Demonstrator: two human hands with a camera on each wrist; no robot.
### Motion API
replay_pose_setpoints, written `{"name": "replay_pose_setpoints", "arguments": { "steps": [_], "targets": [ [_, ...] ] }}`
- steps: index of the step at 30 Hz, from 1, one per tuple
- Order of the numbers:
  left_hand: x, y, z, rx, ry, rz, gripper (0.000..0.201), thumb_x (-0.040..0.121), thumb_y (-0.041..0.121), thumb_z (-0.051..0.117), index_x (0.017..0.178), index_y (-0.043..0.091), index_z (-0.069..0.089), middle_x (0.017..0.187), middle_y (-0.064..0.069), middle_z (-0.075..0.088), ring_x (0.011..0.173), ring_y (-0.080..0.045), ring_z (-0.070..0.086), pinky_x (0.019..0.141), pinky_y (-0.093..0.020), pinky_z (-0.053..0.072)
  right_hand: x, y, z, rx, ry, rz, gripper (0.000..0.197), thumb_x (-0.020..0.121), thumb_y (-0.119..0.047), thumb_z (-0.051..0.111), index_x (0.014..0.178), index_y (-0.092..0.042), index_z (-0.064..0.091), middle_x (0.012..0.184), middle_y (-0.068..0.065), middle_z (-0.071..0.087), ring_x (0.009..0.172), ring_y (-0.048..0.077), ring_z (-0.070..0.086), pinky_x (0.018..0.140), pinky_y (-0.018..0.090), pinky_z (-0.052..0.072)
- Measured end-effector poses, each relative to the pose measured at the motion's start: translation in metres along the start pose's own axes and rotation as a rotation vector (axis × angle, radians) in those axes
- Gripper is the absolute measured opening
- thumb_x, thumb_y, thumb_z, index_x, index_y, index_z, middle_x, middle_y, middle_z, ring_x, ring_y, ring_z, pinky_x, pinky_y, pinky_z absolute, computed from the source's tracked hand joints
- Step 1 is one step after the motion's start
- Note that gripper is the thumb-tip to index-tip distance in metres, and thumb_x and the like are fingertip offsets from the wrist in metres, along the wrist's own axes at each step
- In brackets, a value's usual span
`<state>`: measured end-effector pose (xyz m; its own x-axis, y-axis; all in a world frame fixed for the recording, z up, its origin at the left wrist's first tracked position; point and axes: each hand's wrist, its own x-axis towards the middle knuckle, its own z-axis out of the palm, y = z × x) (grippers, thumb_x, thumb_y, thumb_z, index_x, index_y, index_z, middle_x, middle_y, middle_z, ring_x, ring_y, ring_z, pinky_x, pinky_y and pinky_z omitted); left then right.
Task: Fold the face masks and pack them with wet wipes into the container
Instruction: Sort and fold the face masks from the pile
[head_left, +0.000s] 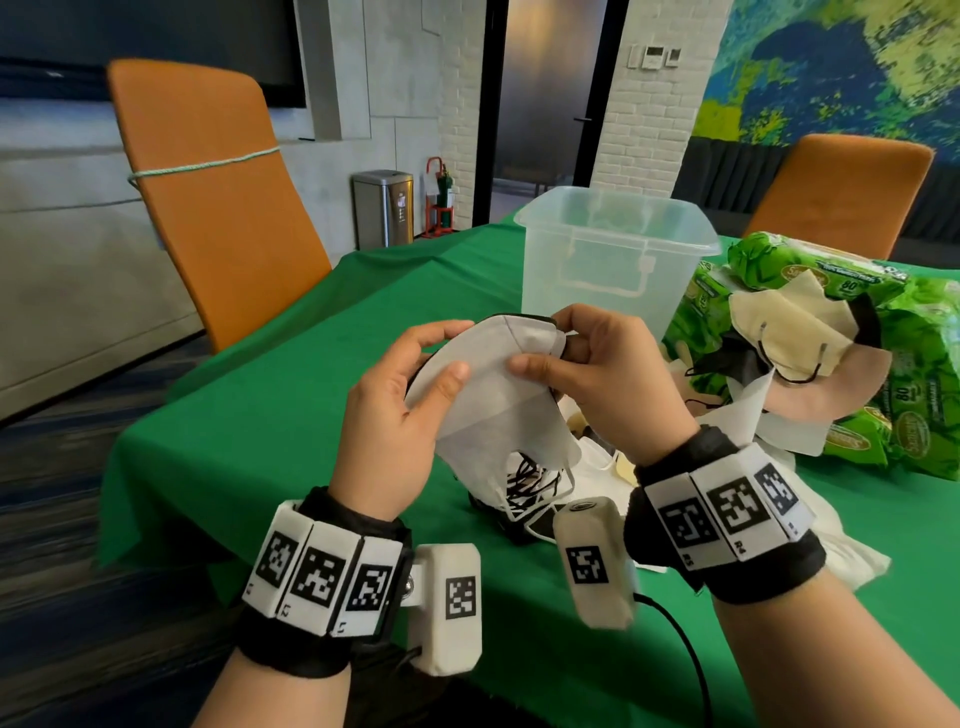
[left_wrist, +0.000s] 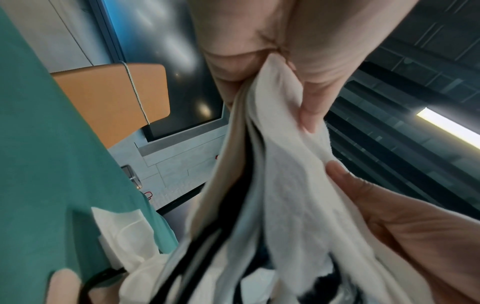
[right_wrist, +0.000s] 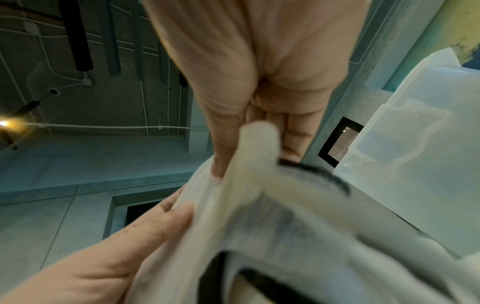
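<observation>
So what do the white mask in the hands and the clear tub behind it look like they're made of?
White face mask: probably soft nonwoven fabric, matte; it creases where the left hand and right hand pinch it. Clear square tub: likely rigid plastic, frosted and translucent, with the green cloth showing through.

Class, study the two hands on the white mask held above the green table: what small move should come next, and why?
Probably press the two halves flat together to finish the fold. Both the left hand and the right hand already pinch the white mask, which bulges half-open, and the clear container behind looks empty, so packing waits on the fold.
</observation>
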<state>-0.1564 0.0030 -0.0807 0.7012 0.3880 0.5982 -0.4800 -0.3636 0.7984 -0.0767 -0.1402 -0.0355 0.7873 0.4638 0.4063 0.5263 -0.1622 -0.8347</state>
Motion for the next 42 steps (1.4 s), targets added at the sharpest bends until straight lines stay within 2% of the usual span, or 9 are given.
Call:
{"name": "replay_pose_setpoints", "arguments": {
  "steps": [6,14,17,21,24,26,28,32,42],
  "targets": [
    [0.001,-0.004,0.002,-0.033,0.025,-0.018,0.029,0.075,0.020,0.066,0.090,0.045,0.066,0.083,0.008,0.072,0.074,-0.009,0.066,0.069,-0.022,0.051,-0.001,-0.001,-0.002,-0.012,-0.046,-0.015,0.024,0.073,-0.008,0.075,0.083,-0.019,0.055,0.073,0.009,0.071,0.062,0.022,0.065,0.064,0.041,0.056],
    [0.001,-0.006,0.002,-0.027,0.155,-0.005,0.035,0.076,0.018,0.066,0.101,0.041,0.059,0.077,-0.008,0.070,0.071,-0.016,0.064,0.072,-0.033,0.052,0.002,0.005,-0.001,-0.044,-0.045,-0.017,0.025,0.074,-0.010,0.074,0.087,-0.020,0.056,0.076,0.014,0.069,0.073,0.036,0.064,0.073,0.054,0.051],
    [0.003,-0.009,0.001,0.002,0.089,-0.024,0.033,0.073,0.023,0.066,0.089,0.052,0.062,0.079,0.010,0.071,0.072,-0.010,0.065,0.071,-0.031,0.053,0.002,0.005,-0.001,-0.073,-0.030,-0.078,0.019,0.077,-0.007,0.071,0.083,-0.017,0.057,0.078,0.014,0.066,0.074,0.036,0.061,0.074,0.053,0.050],
    [0.005,-0.006,0.002,0.037,0.014,-0.025,0.031,0.074,0.027,0.064,0.086,0.056,0.058,0.085,0.021,0.069,0.079,-0.004,0.064,0.075,-0.025,0.052,0.002,0.004,0.000,-0.156,-0.087,-0.148,0.013,0.083,-0.004,0.061,0.084,-0.017,0.058,0.075,0.009,0.060,0.068,0.027,0.053,0.070,0.047,0.047],
    [0.003,-0.003,0.005,0.068,0.009,-0.002,0.033,0.077,0.028,0.063,0.094,0.055,0.054,0.092,0.009,0.071,0.085,-0.012,0.067,0.079,-0.037,0.054,0.000,0.001,0.003,-0.157,-0.079,-0.154,0.025,0.083,-0.005,0.063,0.093,-0.027,0.057,0.076,0.004,0.061,0.069,0.020,0.056,0.068,0.034,0.048],
    [0.000,-0.002,0.006,0.076,0.034,0.019,0.038,0.078,0.023,0.063,0.099,0.053,0.053,0.087,0.000,0.071,0.081,-0.019,0.067,0.076,-0.044,0.054,-0.004,-0.002,0.004,-0.182,0.033,-0.200,0.037,0.078,-0.006,0.069,0.100,-0.031,0.054,0.083,-0.001,0.058,0.070,0.009,0.054,0.065,0.011,0.042],
    [-0.002,0.000,0.006,0.087,0.061,0.034,0.041,0.078,0.021,0.062,0.103,0.052,0.052,0.079,-0.012,0.068,0.073,-0.031,0.064,0.070,-0.050,0.053,-0.007,-0.006,0.004,-0.222,0.135,-0.283,0.038,0.074,-0.008,0.074,0.099,-0.030,0.056,0.092,-0.001,0.053,0.079,0.006,0.053,0.069,0.004,0.036],
    [-0.003,0.000,0.007,0.021,0.087,0.030,0.044,0.079,0.015,0.062,0.101,0.051,0.056,0.091,-0.001,0.073,0.084,-0.021,0.069,0.079,-0.047,0.055,-0.009,-0.009,0.007,-0.235,0.145,-0.299,0.023,0.072,-0.017,0.077,0.092,-0.024,0.068,0.091,0.004,0.052,0.079,0.002,0.047,0.068,0.005,0.036],
    [-0.003,-0.003,0.004,0.030,0.082,0.019,0.032,0.078,0.017,0.063,0.094,0.044,0.064,0.095,0.012,0.072,0.092,-0.012,0.068,0.085,-0.036,0.053,-0.008,-0.005,0.016,-0.140,0.176,-0.327,0.021,0.066,-0.019,0.080,0.072,-0.028,0.062,0.075,-0.008,0.048,0.066,0.005,0.046,0.062,0.009,0.037]
  ]
}}
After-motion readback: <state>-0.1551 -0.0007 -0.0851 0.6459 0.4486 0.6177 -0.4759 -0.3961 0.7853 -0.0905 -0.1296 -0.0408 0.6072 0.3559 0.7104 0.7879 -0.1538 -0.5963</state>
